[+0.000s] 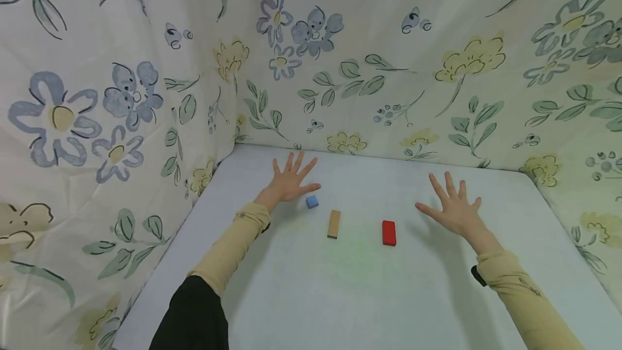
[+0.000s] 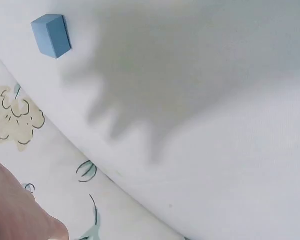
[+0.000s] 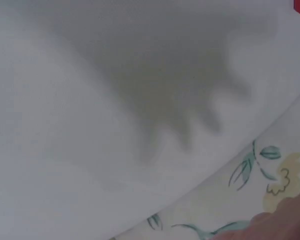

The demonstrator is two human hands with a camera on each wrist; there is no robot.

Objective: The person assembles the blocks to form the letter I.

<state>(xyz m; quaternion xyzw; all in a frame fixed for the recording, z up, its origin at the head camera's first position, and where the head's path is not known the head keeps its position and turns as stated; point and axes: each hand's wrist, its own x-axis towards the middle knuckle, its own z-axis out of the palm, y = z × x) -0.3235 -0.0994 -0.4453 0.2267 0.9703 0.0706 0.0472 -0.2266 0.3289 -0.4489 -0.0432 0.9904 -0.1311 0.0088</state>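
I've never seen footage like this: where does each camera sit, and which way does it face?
Head: on the head, facing forward and down at the table, blue block, tan block, red block and floral cloth; left hand, right hand and sleeves show.
Left wrist: on that wrist, facing the table and blue block; part of the left hand shows.
Right wrist: on that wrist, facing the table; part of the right hand shows.
Shared: head and left wrist show the blue block.

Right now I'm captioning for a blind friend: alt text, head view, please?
A person's left grip and right grip hover, fingers spread, over a white table, bearing, left to right, a blue block, tan block and red block. Flowered cloth hangs behind.
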